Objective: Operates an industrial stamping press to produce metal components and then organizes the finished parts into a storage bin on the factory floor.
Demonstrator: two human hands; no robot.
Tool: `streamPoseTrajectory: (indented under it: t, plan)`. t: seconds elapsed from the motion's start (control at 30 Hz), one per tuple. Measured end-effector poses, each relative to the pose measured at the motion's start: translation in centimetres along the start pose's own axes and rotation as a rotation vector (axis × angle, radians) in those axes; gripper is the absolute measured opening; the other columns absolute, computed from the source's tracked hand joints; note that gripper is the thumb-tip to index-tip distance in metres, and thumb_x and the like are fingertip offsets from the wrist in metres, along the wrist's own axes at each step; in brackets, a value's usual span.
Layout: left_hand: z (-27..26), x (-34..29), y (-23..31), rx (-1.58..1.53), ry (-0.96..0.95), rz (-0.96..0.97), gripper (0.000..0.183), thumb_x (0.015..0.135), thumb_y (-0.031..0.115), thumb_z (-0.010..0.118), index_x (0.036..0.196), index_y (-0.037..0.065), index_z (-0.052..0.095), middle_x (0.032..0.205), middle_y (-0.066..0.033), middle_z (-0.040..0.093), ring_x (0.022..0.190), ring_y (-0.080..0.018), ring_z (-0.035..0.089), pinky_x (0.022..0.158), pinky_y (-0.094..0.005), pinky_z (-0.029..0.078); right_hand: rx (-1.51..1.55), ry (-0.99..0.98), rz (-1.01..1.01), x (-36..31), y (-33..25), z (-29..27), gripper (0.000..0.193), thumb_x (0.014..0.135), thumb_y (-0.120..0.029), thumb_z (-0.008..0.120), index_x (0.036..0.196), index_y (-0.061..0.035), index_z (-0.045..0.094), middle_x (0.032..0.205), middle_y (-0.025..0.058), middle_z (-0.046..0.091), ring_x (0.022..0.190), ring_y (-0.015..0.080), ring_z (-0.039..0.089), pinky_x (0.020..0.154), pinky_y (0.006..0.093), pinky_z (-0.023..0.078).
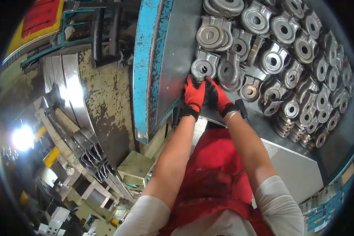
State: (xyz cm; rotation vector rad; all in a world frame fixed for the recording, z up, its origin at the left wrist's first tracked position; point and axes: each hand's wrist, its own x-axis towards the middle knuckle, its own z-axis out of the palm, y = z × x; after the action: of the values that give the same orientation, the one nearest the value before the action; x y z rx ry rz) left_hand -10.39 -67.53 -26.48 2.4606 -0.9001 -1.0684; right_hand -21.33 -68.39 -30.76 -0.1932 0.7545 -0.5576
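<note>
Both of my hands wear red gloves with dark cuffs. My left hand (194, 93) is closed on the near left edge of a round stamped metal part (204, 68) with a hole in its middle. My right hand (219, 93) grips the same part at its near right edge, its fingertips close to the hole. The part sits at the left front of a pile, against other pieces of the same kind. Just right of it lies another stamped piece (226, 70). The undersides of my fingers are hidden.
A large metal bin (171, 67) with a chipped blue rim (145, 74) holds many piled metal parts (291, 74). Left of it hang bent metal strips (72, 88) near a worn wall. Several curved dark metal pieces (92, 153) and a beige box (135, 165) stand lower left.
</note>
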Motion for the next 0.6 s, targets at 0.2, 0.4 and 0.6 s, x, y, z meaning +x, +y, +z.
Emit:
streamPoseTrajectory:
  t: [0.2,0.4,0.6]
  plan:
    - [1.7,-0.2,-0.3,-0.272,-0.062,-0.092,0.070,0.073,0.037,0.061,0.126,0.004,0.031,0.121,-0.0226,0.040,0.115,-0.0347,0.036,0.096,-0.0381,0.030,-0.143,0.003,-0.094,-0.3,1.2,-4.9,0.044,0.087,-0.021,0.046,0.125,-0.0030,0.034,0.121,0.0059,0.043,0.105,0.0137,0.045,0.090,0.0258,0.037]
    - [3.0,2.0,0.4,-0.609,-0.172,-0.232,0.076,0.072,0.039,0.063,0.128,0.001,0.029,0.128,-0.0216,0.035,0.120,-0.0309,0.032,0.098,-0.0345,0.028,-0.342,0.247,-0.175,1.5,3.3,-6.2,0.051,0.081,-0.027,0.056,0.122,-0.0048,0.037,0.115,0.0066,0.047,0.100,0.0142,0.048,0.085,0.0264,0.039]
    - [3.3,0.8,0.7,-0.364,-0.138,-0.220,0.080,0.070,0.037,0.067,0.129,0.002,0.026,0.125,-0.0153,0.040,0.112,-0.0235,0.042,0.091,-0.0309,0.036,0.271,0.213,0.213,1.0,2.4,-6.4,0.028,0.090,-0.020,0.036,0.112,-0.0059,0.045,0.100,0.0042,0.054,0.090,0.0138,0.052,0.081,0.0270,0.042]
